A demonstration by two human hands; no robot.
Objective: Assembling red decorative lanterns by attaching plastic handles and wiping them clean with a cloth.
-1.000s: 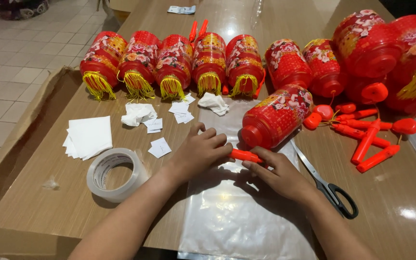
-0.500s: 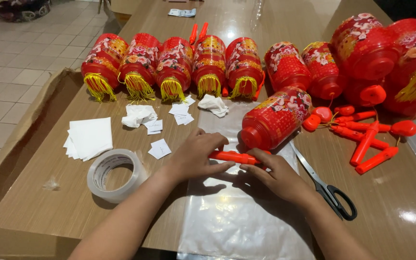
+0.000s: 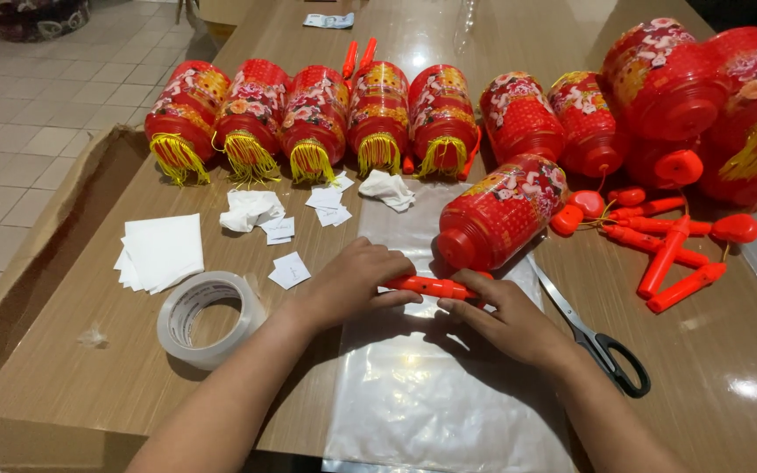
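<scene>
1. Left hand point(image 3: 352, 285): fingers closed over the left end of an orange stick point(image 3: 435, 286), pressing it down
2. Right hand point(image 3: 510, 324): fingertips pinching the right end of the same stick
3. Orange stick: lies level on a clear plastic sheet point(image 3: 431, 403), just in front of a red lantern point(image 3: 501, 213) on its side
4. Scissors point(image 3: 593, 337): just right of the right hand
5. Tape roll point(image 3: 208, 317): left of the left forearm, near a stack of white paper point(image 3: 161, 251)
6. Row of lanterns point(image 3: 313, 118): along the far side of the table point(image 3: 89, 377)
</scene>
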